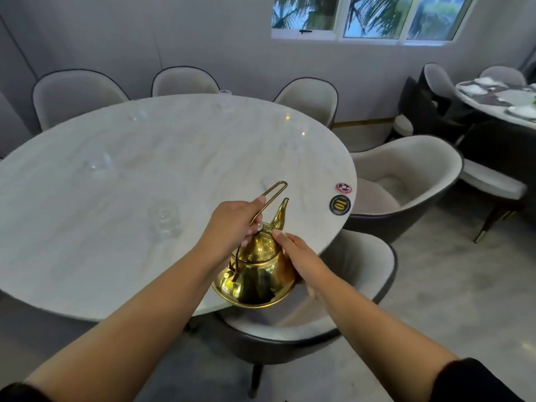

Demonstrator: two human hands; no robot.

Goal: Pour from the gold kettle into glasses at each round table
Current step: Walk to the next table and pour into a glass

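You are holding the gold kettle (256, 274) over the near edge of the round marble counter (121, 198), its base overhanging the rim above a grey chair (359, 274) tucked below. Your left hand (229, 230) is wrapping the thin wire handle (271, 195), with its fingers (255, 206) curling tight around the loop just above the lid knob. Your right hand (301, 256) is resting against the right side of the kettle body, its fingers (285, 237) lying close together and pressing on the lid's shoulder near the base of the spout (281, 213). The spout is pointing away from you, toward the middle of the counter, and the kettle is sitting nearly upright. Clear glasses are standing apart on the counter: one (165, 220) just left of your left hand, another (97, 162) farther left, and fainter ones near the far rim that are too blurred to count. Two round stickers (340, 205) are lying by the right edge. A second set counter (499, 103) is standing at far right.
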